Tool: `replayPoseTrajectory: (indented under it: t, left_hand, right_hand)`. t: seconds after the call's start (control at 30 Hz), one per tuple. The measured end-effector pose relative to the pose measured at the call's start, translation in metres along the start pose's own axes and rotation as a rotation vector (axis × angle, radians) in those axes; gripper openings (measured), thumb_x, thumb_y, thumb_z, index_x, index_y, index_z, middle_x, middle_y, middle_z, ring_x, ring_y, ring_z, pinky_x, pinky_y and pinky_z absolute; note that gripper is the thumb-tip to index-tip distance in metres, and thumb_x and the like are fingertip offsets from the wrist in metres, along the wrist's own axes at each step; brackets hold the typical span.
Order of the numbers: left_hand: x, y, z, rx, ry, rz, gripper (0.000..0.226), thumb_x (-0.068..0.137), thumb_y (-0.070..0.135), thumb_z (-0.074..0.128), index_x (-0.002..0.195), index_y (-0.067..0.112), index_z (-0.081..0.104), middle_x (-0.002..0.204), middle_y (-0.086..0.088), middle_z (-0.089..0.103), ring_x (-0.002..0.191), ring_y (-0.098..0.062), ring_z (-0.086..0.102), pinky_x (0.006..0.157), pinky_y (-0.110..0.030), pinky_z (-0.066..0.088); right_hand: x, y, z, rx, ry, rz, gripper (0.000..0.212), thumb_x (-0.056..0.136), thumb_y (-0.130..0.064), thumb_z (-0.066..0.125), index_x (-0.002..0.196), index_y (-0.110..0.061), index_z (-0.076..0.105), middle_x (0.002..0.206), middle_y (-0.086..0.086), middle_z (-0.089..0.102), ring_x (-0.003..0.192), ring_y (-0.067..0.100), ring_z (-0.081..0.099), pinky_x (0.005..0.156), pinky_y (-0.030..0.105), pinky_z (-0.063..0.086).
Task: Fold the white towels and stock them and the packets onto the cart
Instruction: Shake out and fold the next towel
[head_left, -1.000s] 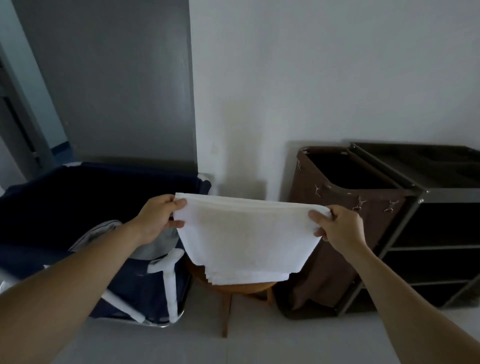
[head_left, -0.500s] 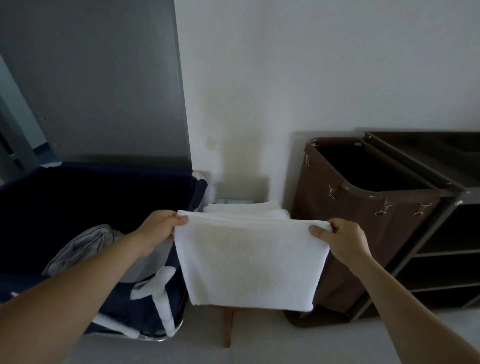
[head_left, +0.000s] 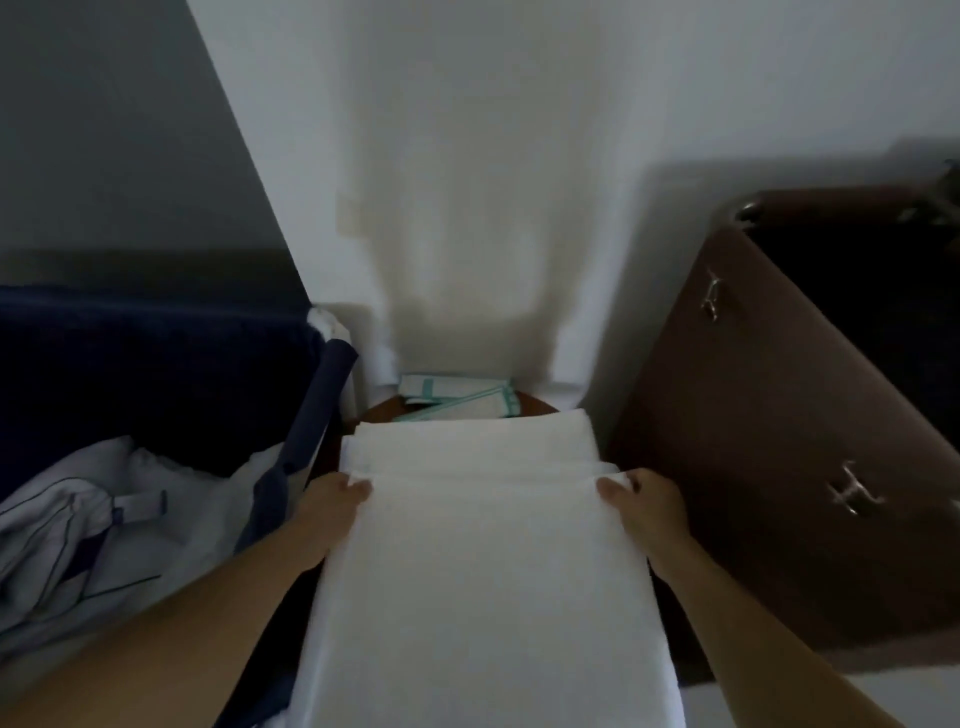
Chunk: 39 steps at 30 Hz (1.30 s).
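White towel (pinched) spans left grip, right grip.

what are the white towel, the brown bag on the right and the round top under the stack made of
White towel: soft cloth, probably cotton terry; matte, drapes limp. Brown bag: looks like woven fabric or vinyl, matte and flat-sided, with shiny metal clips; cannot tell which. Round top: likely wood, reddish-brown, slight sheen.
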<state>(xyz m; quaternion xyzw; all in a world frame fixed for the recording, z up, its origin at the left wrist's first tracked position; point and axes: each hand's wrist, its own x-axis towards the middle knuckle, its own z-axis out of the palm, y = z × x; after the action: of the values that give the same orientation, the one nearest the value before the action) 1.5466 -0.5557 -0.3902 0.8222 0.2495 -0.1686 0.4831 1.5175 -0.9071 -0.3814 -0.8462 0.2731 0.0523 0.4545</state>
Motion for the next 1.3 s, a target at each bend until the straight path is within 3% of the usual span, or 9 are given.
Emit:
replayPoseTrajectory:
  t: [0.2,0.37,0.47,0.7,0.8,0.9,1.03,1.17,1.3]
  left_hand:
    - [0.018,-0.004,0.026,0.076,0.172,0.139,0.026,0.104,0.029,0.046,0.098,0.004,0.053,0.086,-0.007,0.055,0.082,-0.025,0.053,0.064,-0.029,0.038]
    - [0.017,0.01,0.02,0.017,0.302,0.293,0.025,0.103,0.031,0.045,0.113,0.01,0.054,0.096,-0.004,0.057,0.088,-0.022,0.054,0.08,-0.036,0.043]
    - [0.033,0.011,0.024,0.079,0.199,0.236,0.027,0.105,0.035,0.04,0.121,0.015,0.047,0.107,-0.002,0.053,0.1,-0.02,0.052,0.087,-0.034,0.038]
    - [0.05,-0.004,0.037,0.228,0.136,0.177,0.033,0.105,0.032,0.041,0.121,0.004,0.047,0.112,-0.018,0.06,0.099,-0.032,0.062,0.081,-0.037,0.05]
    - [0.036,-0.008,0.04,0.313,0.151,0.238,0.056,0.101,0.027,0.048,0.149,0.008,0.025,0.147,-0.018,0.036,0.125,-0.035,0.049,0.098,-0.044,0.045]
    - [0.016,-0.018,0.044,0.629,0.205,0.489,0.076,0.096,0.031,0.052,0.156,0.01,0.011,0.163,-0.015,0.01,0.149,-0.035,0.014,0.119,-0.05,0.017]
    - [-0.025,-0.034,0.07,0.882,-0.053,0.828,0.076,0.094,0.053,0.014,0.157,0.015,-0.004,0.163,-0.005,-0.018,0.149,-0.022,-0.021,0.122,-0.044,-0.009]
    - [-0.04,-0.061,0.089,1.01,-0.185,0.729,0.084,0.082,0.067,-0.009,0.155,0.026,-0.016,0.161,0.0,-0.027,0.147,-0.018,-0.028,0.12,-0.042,-0.014]
    - [-0.035,-0.071,0.096,1.025,-0.139,0.734,0.082,0.084,0.067,-0.007,0.155,0.028,-0.015,0.161,0.001,-0.026,0.148,-0.019,-0.026,0.121,-0.043,-0.013]
  right_hand:
    - [0.022,0.01,0.019,-0.044,0.112,0.031,0.026,0.09,-0.033,0.07,0.106,-0.012,0.068,0.096,0.005,0.068,0.092,0.028,0.064,0.085,0.044,0.053]
    - [0.028,-0.01,0.012,-0.035,0.213,0.006,0.029,0.09,-0.036,0.069,0.11,-0.014,0.068,0.095,-0.001,0.063,0.096,0.024,0.062,0.09,0.047,0.052]
    - [0.036,-0.009,0.02,-0.017,0.201,0.053,0.031,0.09,-0.035,0.069,0.112,-0.013,0.068,0.1,0.002,0.066,0.095,0.024,0.062,0.09,0.046,0.052]
    - [0.038,0.009,0.04,-0.184,0.199,0.088,0.041,0.092,-0.041,0.065,0.124,-0.016,0.061,0.121,0.009,0.064,0.108,0.029,0.06,0.093,0.045,0.05]
    - [0.026,0.01,0.037,-0.277,0.204,0.043,0.064,0.093,-0.043,0.063,0.147,-0.016,0.042,0.148,0.012,0.045,0.134,0.034,0.044,0.108,0.049,0.04]
    - [-0.009,0.01,0.036,-0.578,0.215,-0.094,0.08,0.095,-0.049,0.056,0.158,-0.016,0.019,0.164,0.009,0.018,0.148,0.032,0.021,0.114,0.05,0.028]
    - [-0.06,0.018,0.047,-0.935,0.076,-0.296,0.074,0.1,-0.059,0.029,0.16,-0.023,0.003,0.167,0.006,-0.007,0.153,0.029,-0.007,0.12,0.053,0.013]
    - [-0.086,0.041,0.066,-1.033,-0.117,-0.244,0.087,0.081,-0.067,-0.016,0.158,-0.028,-0.009,0.165,0.002,-0.021,0.151,0.024,-0.023,0.122,0.053,-0.003]
    - [-0.082,0.058,0.075,-1.013,-0.097,-0.253,0.083,0.082,-0.067,-0.017,0.157,-0.03,-0.016,0.163,0.001,-0.027,0.149,0.022,-0.029,0.122,0.051,-0.007]
